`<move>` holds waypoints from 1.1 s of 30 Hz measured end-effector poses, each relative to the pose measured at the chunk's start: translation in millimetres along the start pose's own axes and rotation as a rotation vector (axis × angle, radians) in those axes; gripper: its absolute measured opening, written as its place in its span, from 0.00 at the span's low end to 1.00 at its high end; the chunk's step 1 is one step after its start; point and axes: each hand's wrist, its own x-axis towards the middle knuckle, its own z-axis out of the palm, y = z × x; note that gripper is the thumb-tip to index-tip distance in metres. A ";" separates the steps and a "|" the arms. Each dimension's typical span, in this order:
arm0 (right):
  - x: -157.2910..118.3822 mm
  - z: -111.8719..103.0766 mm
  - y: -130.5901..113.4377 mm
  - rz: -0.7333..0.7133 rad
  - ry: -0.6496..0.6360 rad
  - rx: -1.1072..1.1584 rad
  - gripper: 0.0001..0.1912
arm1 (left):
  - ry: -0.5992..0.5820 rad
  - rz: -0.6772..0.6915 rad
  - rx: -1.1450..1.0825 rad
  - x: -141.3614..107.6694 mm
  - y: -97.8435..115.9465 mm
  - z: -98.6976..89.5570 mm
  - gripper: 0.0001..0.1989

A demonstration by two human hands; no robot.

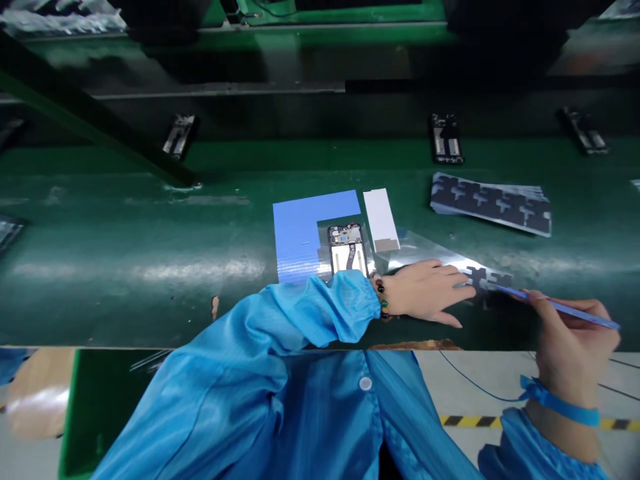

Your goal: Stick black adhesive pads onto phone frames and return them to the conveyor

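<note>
We cannot see the lower end of the open phone [345, 247], which the left sleeve [310, 307] covers, nor all of the blue sheet [296, 233] beside it. The tip of the blue tool [565, 309] blurs among the dark cutouts [476, 275], so we cannot tell whether they touch. The picture's left edge cuts off a clear packet [8, 231]; its bottom edge crops the green bin [100, 413]. We find the phone's tiny parts too small to tell apart
</note>
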 end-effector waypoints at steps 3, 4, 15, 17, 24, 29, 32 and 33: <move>1.0 2.6 6.2 0.043 -0.066 0.013 0.28 | -0.012 -0.020 -0.002 0.0 -0.4 1.9 0.31; 2.3 5.9 6.9 0.059 -0.077 0.057 0.28 | -0.015 -0.024 0.001 -1.2 0.6 1.9 0.32; -6.4 50.5 -34.6 0.010 -0.146 0.391 0.26 | 0.123 -0.160 0.055 -57.7 -20.5 -30.4 0.24; -22.2 66.3 -46.8 0.017 -0.199 0.406 0.26 | 0.124 -0.356 0.080 -96.0 -39.1 -50.1 0.21; -83.3 151.0 -78.6 0.084 -0.571 0.443 0.27 | 0.216 -0.727 -0.105 -190.6 -61.7 -65.6 0.19; -115.1 181.1 -83.5 0.106 -0.706 0.390 0.26 | 0.228 -0.733 -0.141 -190.2 -61.0 -57.1 0.18; -122.5 184.2 -84.1 0.084 -0.693 0.373 0.24 | 0.230 -0.718 -0.146 -189.7 -60.7 -57.1 0.20; -123.6 184.8 -84.1 0.069 -0.683 0.370 0.24 | 0.235 -0.713 -0.150 -190.0 -60.4 -56.9 0.20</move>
